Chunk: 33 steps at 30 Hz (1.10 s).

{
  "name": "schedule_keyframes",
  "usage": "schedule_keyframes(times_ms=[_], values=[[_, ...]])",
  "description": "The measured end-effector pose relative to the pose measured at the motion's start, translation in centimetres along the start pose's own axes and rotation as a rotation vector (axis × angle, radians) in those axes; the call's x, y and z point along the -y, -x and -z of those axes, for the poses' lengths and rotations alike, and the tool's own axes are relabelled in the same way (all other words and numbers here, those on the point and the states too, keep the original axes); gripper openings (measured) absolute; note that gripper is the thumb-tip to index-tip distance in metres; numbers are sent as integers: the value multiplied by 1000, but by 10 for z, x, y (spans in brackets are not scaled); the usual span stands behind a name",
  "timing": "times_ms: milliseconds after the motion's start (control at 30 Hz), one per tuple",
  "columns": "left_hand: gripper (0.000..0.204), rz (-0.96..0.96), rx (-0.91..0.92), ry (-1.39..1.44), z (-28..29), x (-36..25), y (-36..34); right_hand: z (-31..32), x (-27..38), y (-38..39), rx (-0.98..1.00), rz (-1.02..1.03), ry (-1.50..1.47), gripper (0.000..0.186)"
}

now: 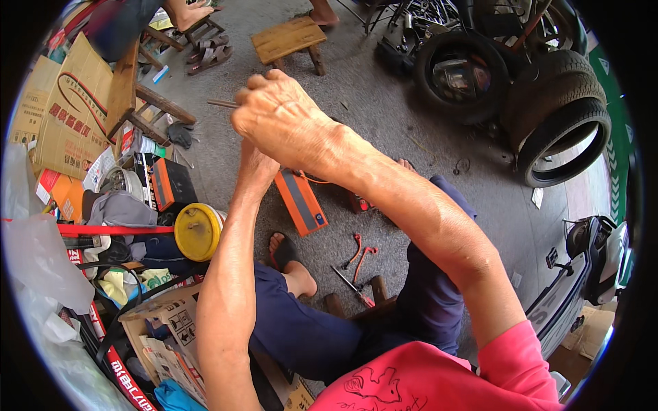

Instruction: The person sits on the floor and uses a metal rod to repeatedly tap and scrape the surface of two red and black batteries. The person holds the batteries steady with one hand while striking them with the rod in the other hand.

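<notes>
My right hand [274,109] is raised in front of me, fingers closed round a thin metal rod or tool [221,103] that pokes out to the left. My left hand [258,157] is just below and behind it, its fingers hidden by the right hand. Under the hands an orange and grey battery-like block [299,202] lies on the ground with an orange cable, and a second, partly hidden orange block [360,205] is behind my arm. Two red-handled leads or clips [363,260] and a screwdriver [360,293] lie between my feet.
A yellow-lidded bucket [195,233], cardboard [75,116], another battery [168,185] and clutter crowd the left. A wooden stool [288,41], bare feet of other people [188,14], stacked tyres [562,147] and metal parts [425,17] are ahead. A scooter [586,267] stands at right.
</notes>
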State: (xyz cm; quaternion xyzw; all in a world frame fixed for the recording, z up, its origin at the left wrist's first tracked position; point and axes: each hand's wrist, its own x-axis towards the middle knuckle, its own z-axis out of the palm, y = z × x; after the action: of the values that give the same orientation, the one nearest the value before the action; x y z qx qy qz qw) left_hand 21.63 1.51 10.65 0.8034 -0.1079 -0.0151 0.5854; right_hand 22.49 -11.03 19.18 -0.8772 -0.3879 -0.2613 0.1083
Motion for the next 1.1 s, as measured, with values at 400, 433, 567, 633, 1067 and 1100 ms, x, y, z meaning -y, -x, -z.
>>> schedule_keyframes(times_ms=[400,433,567,633,1067,1100], values=[[62,33,17,-200,5,27,5,-15,24,-9,165,-203,224,29],[58,-2,-31,-208,4,42,3,-13,23,-12,157,-184,208,20],[54,-41,-49,-200,-1,49,-4,-23,29,-24,130,-444,107,10],[51,11,-38,-176,8,42,2,-34,33,-27,8,-361,27,11],[36,123,-12,161,-4,37,1,-19,18,-6,177,-664,-479,25],[36,113,-38,220,-4,41,0,-17,18,-8,208,-655,-500,28]])
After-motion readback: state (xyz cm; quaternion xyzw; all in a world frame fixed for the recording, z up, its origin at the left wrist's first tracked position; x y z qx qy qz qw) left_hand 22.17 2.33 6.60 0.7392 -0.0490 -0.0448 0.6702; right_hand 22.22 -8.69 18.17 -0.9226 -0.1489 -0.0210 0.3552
